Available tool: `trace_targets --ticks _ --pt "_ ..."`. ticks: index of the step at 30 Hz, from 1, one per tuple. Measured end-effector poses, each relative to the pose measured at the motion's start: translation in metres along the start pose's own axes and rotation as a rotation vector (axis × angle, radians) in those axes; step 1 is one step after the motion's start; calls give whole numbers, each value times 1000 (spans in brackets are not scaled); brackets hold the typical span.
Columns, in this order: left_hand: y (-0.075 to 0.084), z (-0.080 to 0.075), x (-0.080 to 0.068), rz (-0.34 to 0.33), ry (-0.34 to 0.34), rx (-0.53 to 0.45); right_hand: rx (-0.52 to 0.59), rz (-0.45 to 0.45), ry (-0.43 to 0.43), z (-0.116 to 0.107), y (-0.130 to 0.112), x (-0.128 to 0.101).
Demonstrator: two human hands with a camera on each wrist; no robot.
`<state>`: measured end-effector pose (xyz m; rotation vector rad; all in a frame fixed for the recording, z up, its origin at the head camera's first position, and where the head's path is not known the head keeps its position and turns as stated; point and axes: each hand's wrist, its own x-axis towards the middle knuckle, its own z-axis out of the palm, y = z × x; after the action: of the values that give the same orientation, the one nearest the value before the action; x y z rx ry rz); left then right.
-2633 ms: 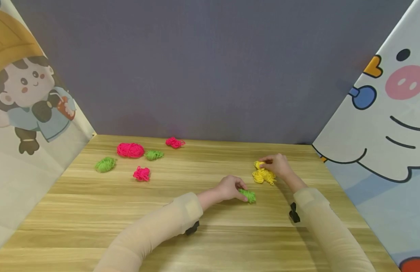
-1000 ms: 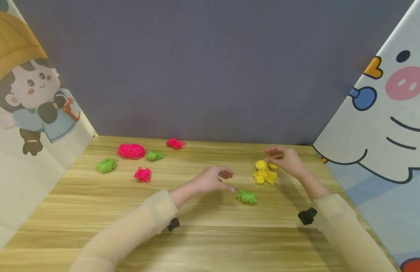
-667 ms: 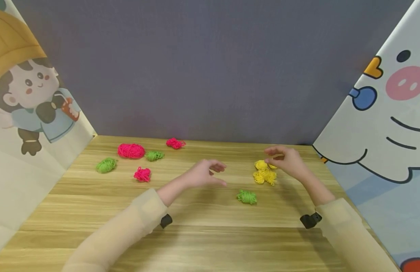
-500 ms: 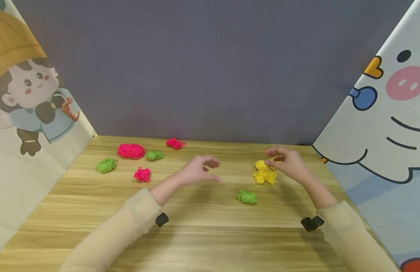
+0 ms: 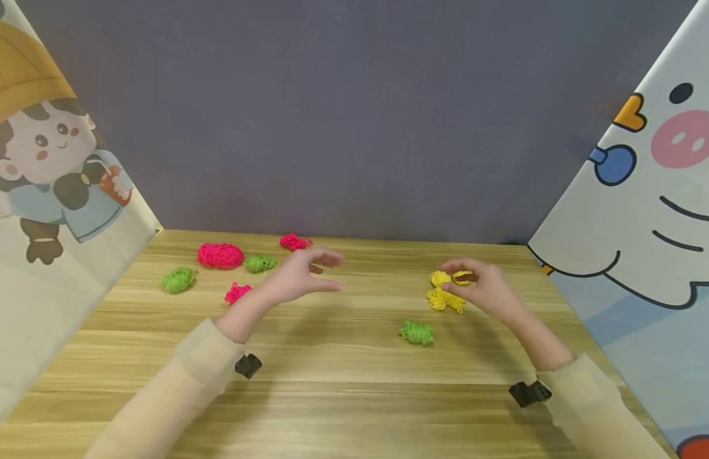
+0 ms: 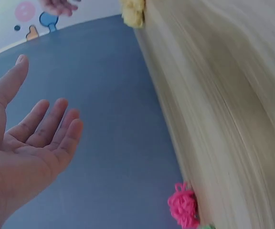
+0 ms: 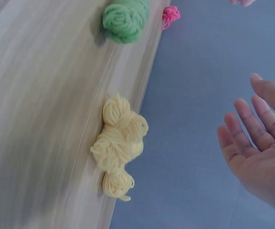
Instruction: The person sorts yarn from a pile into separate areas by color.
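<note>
The left hand point(image 5: 297, 277) hangs over the table point(image 5: 343, 395) with fingers spread, holding nothing — pink yarn point(image 5: 237, 292) lies just beside its wrist. The right hand point(image 5: 483, 287) hovers by the yellow yarn point(image 5: 444, 299), fingers relaxed and open, not gripping it. Green yarn point(image 5: 416, 332) sits on the table between the two arms, nearer the right.

Wooden bench point(image 5: 354, 408) under grey back wall point(image 5: 354, 115); cartoon girl panel point(image 5: 44, 185) beyond the left fingers, cartoon pig panel point(image 5: 658, 210) beyond the right fingers.
</note>
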<state>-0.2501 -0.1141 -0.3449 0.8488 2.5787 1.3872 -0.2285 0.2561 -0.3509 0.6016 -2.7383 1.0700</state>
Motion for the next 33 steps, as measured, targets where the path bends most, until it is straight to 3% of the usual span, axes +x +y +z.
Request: trace_targets --ticks 15,27,33 --pt "-27 -33 -17 21 148 -24 63 -41 14 15 -5 -15" --pt "-54 -55 -35 -141 250 -37 105 -11 8 30 0 -28" --pt "-69 -62 -41 -154 285 4 143 -10 4 39 6 -35"
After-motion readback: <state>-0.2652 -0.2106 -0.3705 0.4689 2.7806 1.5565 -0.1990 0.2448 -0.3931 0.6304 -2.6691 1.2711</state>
